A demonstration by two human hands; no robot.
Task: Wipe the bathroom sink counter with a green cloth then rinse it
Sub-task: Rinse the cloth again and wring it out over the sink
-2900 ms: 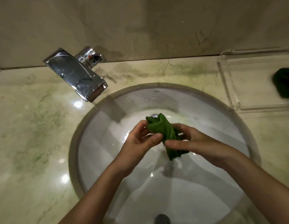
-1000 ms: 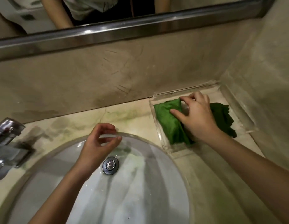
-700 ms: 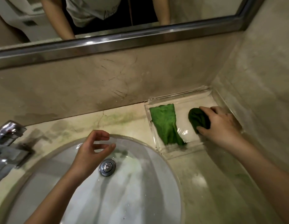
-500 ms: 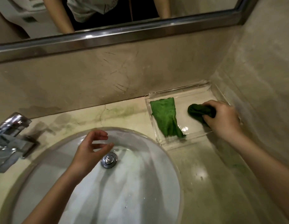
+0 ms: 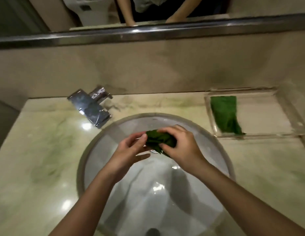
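Green cloth (image 5: 159,139), dark and bunched, sits at frame centre above the sink (image 5: 97,150) basin. Right hand (image 5: 180,149) clenches round it from above, forearm reaching in from lower right. Left hand (image 5: 129,152) is loosely spread, fingertips touching the cloth's left edge, thumb apart below; seemingly not gripping, though blur obscures it.

The faucet (image 5: 90,106) is jutting over the basin's (image 5: 80,167) back-left rim; a clear tray (image 5: 261,116) is filling the back-right corner. The tabletop's (image 5: 37,150) left side is seemingly lying open, though blurred.
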